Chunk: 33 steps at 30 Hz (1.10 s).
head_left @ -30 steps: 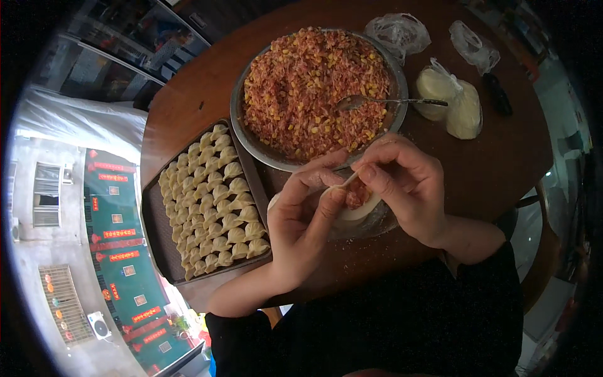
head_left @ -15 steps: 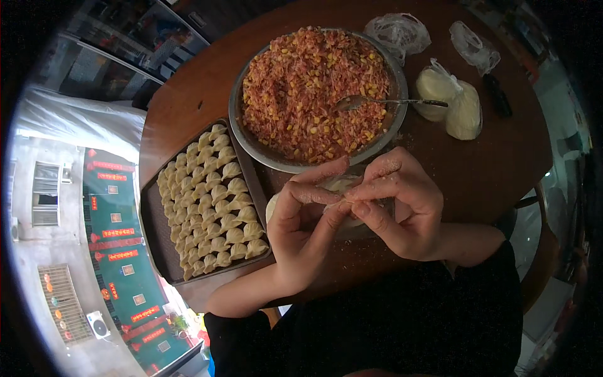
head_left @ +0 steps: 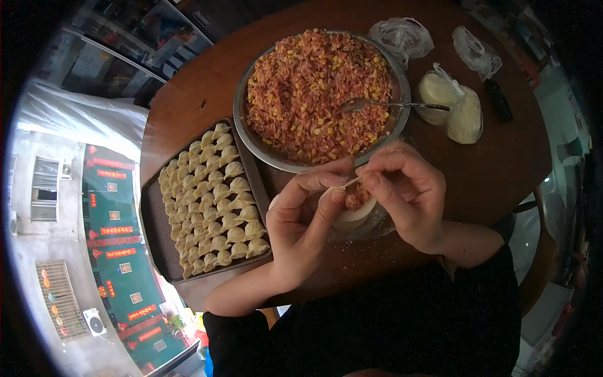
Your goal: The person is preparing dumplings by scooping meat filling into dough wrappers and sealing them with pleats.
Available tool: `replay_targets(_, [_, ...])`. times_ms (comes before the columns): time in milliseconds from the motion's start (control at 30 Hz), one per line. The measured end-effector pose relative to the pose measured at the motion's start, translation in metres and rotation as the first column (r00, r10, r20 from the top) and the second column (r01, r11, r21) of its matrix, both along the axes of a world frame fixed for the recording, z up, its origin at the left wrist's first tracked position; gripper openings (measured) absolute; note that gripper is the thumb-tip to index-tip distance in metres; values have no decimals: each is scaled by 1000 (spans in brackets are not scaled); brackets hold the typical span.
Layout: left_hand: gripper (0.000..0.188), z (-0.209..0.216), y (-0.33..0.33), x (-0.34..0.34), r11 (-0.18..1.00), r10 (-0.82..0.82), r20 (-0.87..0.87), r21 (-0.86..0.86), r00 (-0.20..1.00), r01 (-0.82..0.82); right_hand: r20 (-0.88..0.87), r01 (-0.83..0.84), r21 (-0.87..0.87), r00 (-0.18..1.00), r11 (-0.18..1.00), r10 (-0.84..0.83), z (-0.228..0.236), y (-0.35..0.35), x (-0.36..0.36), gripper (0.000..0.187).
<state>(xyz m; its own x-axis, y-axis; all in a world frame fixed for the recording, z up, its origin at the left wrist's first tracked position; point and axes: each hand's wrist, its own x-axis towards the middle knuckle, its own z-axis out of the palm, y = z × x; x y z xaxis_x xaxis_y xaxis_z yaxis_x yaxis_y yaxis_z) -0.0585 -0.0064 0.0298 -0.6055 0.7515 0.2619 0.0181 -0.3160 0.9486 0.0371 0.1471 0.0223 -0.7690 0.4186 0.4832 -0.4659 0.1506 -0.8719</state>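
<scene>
My left hand [head_left: 303, 213] and my right hand [head_left: 407, 196] meet above the table just below the bowl. Between their thumbs and fingers they hold a dumpling [head_left: 357, 196], partly folded, with pinkish filling showing at its open side. The fingertips of both hands pinch its pale wrapper edge. Under it lie round white dumpling wrappers [head_left: 355, 219], largely hidden by my hands, on clear plastic. A big metal bowl [head_left: 242, 129] heaped with minced meat and corn filling [head_left: 317, 94] stands beyond; a spoon [head_left: 402, 105] rests in it.
Left of my hands, a dark baking tray [head_left: 151, 217] carries rows of shaped dumplings [head_left: 213, 201]. On the round wooden table [head_left: 188, 103], at the far right, are crumpled plastic bags [head_left: 402, 38], bagged pale dough [head_left: 465, 116] and a black object [head_left: 497, 99]. A wooden chair [head_left: 545, 251] stands at right.
My right hand has shifted slightly right and its fingers have turned, drawing the wrapper edge out. The filling inside the dumpling has come into sight.
</scene>
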Motion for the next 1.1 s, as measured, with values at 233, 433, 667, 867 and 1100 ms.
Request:
replay_targets(233, [19,-7,1,5,998,1,-58,70,998,3,-43,46,119,998,992,-41,4,-6,4,10])
replay_targets(433, [19,-5,-1,8,995,-9,-107,102,994,20,-59,84,319,996,944,-68,2,-3,6,11])
replay_targets(667, [21,2,2,8,995,26,-141,96,990,-12,-58,49,381,998,923,-29,9,-2,6,11])
replay_targets(867, [20,-3,-2,-2,997,-13,-89,73,996,19,-42,43,225,999,973,-34,2,-5,4,15])
replay_targets(1100, [15,-4,2,3,994,-2,7,110,1000,1,-34,16,126,999,992,-12,-2,-3,1,17])
